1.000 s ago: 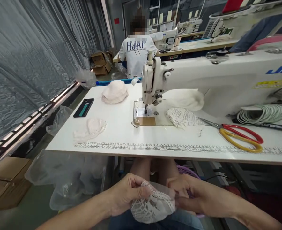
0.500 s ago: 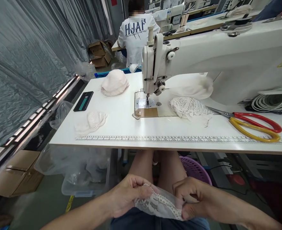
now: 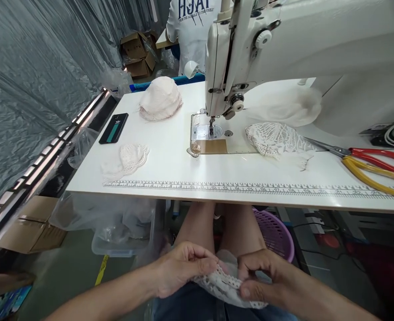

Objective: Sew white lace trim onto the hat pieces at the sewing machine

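Note:
A piece of sheer white lace fabric with a scalloped trim hangs over my lap, below the table edge. My left hand pinches its trimmed edge between thumb and fingers. On the other side, my right hand grips the same edge a short way along, thumb on top. Part of the fabric is hidden behind my fingers. Above on the table stands a white sewing machine, its presser foot over the metal plate with no fabric under it.
On the table lie a lace piece, a pale fabric pile, a phone, another lace piece and scissors. A ruler strip runs along the front edge. Below are a purple basket and a plastic bin.
My hands have come closer together along the lace trim, so the stretch between them is shorter and bunched. The view has tilted down and moved nearer to the machine.

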`<control>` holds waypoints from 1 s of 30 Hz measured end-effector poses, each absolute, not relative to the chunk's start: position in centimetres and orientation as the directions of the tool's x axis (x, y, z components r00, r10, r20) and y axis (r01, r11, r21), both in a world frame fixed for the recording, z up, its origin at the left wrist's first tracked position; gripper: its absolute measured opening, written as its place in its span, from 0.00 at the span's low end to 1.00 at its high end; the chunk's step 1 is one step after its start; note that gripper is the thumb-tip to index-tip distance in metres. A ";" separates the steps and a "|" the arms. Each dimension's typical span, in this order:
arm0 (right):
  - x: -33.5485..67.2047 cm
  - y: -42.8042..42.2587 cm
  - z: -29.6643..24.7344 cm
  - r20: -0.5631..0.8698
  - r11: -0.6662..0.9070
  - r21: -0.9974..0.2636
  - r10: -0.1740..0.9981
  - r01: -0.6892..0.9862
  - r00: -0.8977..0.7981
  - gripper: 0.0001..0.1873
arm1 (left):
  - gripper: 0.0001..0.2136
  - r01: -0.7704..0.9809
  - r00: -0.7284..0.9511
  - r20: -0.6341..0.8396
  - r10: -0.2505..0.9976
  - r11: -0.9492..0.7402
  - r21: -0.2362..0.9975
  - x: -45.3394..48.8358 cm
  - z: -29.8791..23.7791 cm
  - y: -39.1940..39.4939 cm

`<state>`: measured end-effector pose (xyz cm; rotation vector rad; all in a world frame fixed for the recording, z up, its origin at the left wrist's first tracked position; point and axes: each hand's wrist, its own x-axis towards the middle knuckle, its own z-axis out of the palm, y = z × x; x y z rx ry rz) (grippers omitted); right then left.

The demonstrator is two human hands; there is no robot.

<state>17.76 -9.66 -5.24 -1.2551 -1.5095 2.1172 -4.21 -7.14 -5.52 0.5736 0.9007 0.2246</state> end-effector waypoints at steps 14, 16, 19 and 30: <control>18.3 -10.0 -6.9 -0.509 -0.433 -0.854 0.576 0.290 -0.640 0.15 | 0.19 0.230 0.593 -0.737 0.325 0.809 0.541 -4.1 -6.3 -7.3; 17.9 -10.1 -7.0 -0.519 -0.433 -0.850 0.583 0.301 -0.625 0.15 | 0.19 0.224 0.584 -0.742 0.329 0.814 0.536 -4.2 -6.3 -7.3; 17.7 -10.1 -7.1 -0.536 -0.443 -0.839 0.575 0.315 -0.618 0.15 | 0.20 0.213 0.587 -0.739 0.331 0.817 0.536 -4.6 -6.6 -7.3; 17.9 -9.7 -7.2 -0.584 -0.440 -0.810 0.552 0.386 -0.596 0.15 | 0.20 0.237 0.601 -0.743 0.293 0.824 0.515 -3.9 -8.0 -8.1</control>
